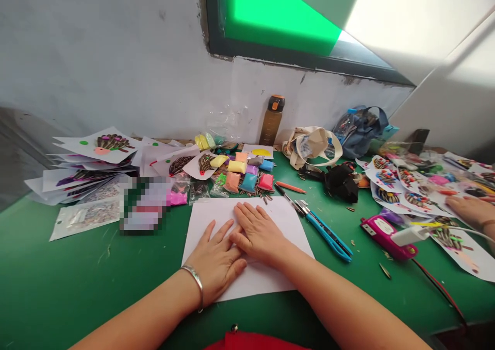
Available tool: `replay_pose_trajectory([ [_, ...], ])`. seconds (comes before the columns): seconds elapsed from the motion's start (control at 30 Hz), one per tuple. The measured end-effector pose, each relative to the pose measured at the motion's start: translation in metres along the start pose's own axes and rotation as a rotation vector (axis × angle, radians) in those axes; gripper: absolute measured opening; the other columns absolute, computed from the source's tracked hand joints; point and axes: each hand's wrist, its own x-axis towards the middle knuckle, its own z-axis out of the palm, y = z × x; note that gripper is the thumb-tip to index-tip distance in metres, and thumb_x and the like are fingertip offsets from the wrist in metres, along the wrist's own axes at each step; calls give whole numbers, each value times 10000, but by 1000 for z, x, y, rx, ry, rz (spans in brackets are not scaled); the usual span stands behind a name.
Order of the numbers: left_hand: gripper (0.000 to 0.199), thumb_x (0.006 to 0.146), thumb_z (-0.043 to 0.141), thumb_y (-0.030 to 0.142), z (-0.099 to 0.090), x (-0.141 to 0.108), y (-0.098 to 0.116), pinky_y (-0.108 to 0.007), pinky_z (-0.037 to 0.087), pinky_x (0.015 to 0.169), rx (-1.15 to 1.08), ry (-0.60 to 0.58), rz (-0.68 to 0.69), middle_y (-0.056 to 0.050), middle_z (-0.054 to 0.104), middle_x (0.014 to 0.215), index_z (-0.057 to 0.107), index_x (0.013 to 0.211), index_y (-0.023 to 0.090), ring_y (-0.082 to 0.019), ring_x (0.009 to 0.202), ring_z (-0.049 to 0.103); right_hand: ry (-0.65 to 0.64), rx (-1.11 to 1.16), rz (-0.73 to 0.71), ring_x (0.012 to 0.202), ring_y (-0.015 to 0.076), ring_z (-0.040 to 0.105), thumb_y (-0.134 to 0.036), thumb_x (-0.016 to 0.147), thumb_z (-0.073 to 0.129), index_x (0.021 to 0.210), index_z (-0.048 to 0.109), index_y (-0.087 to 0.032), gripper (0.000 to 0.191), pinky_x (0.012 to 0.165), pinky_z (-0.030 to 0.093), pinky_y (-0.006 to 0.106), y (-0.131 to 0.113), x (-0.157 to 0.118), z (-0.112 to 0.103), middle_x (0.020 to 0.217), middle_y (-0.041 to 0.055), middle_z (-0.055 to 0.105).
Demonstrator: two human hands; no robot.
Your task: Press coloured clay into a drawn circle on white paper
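Note:
A white sheet of paper lies on the green table in front of me. My left hand, with a silver bangle at the wrist, rests flat on it, fingers spread. Beside it, my right hand lies flat on the sheet too, its thumb and lower edge meeting the fingers of my left hand. Neither hand holds anything. Just past the sheet's far edge are several small packets of coloured clay. A blue utility knife, a black pen and an orange pencil lie to the right.
Stacked paper crafts stand at the left, near a pixelated patch. Along the wall are a brown bottle and a cloth bag. A pink power strip with a white charger lies right. Another person's hand is at the far right.

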Motion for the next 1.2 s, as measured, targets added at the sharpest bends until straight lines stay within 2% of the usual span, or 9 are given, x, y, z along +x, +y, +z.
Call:
replay_pose_trajectory([
  [0.13, 490, 969, 218, 480, 2, -7, -4, -549, 47, 1122, 14, -34, -92, -25, 231, 1544, 330, 1428, 353, -271, 1424, 161, 14, -33, -10, 1428, 232, 146, -645, 912, 148, 1483, 218, -133, 770, 1156, 98, 459, 0, -1, 2, 1547, 76, 180],
  [0.2, 537, 960, 231, 485, 3, -13, -8, -524, 74, 1128, 37, -37, -207, -65, 228, 1539, 313, 1447, 275, -260, 1420, 183, 20, -47, -22, 1429, 233, 142, -652, 909, 137, 1482, 224, -131, 779, 1156, 93, 457, -1, -1, 2, 1547, 79, 179],
  [0.27, 549, 954, 247, 474, 5, -18, -13, -518, 94, 1127, 55, -38, -285, -59, 220, 1538, 279, 1460, 263, -251, 1418, 195, 23, -56, -34, 1430, 232, 137, -658, 905, 136, 1482, 223, -128, 788, 1156, 87, 454, -2, -2, 2, 1547, 86, 176],
  [0.43, 532, 945, 259, 439, 5, -32, -25, -509, 124, 1124, 83, -44, -342, -17, 206, 1539, 267, 1457, 296, -228, 1418, 200, 12, -68, -34, 1432, 242, 121, -673, 894, 158, 1487, 208, -139, 800, 1152, 84, 460, -1, -3, 1, 1553, 84, 159],
  [0.6, 546, 932, 280, 418, -3, -52, -28, -541, 166, 1103, 151, -22, -450, -53, 276, 1518, 323, 1445, 236, -261, 1404, 240, 9, -67, -29, 1433, 251, 107, -679, 887, 161, 1489, 203, -141, 808, 1148, 78, 466, -2, -3, 2, 1556, 83, 151],
  [0.7, 544, 928, 303, 388, -10, -45, -17, -521, 120, 1122, 223, 56, -424, -100, 282, 1517, 383, 1421, 175, -266, 1415, 202, 11, -74, -28, 1433, 255, 106, -678, 886, 170, 1489, 201, -130, 815, 1148, 67, 468, -2, -4, 3, 1555, 93, 152],
  [0.77, 537, 948, 270, 408, -11, -32, -10, -473, 99, 1141, 205, 96, -342, -67, 214, 1545, 333, 1445, 215, -231, 1429, 151, 21, -80, -29, 1433, 254, 107, -675, 887, 171, 1488, 203, -128, 813, 1147, 67, 469, -2, -5, 4, 1555, 93, 153],
  [0.9, 670, 905, 235, 619, -6, -9, -10, -544, 101, 1122, 82, -7, -387, -85, 217, 1542, 291, 1458, 246, -283, 1423, 165, 23, -84, -42, 1432, 253, 113, -684, 884, 142, 1485, 215, -132, 819, 1146, 77, 467, -2, -6, 5, 1553, 92, 162],
  [1.2, 663, 906, 202, 633, 0, -14, -17, -546, 82, 1117, 46, 12, -379, -80, 178, 1554, 241, 1466, 281, -272, 1431, 127, 1, -98, -86, 1432, 268, 107, -669, 898, 143, 1489, 212, -198, 759, 1139, 72, 486, -2, -10, 0, 1559, 90, 150],
])
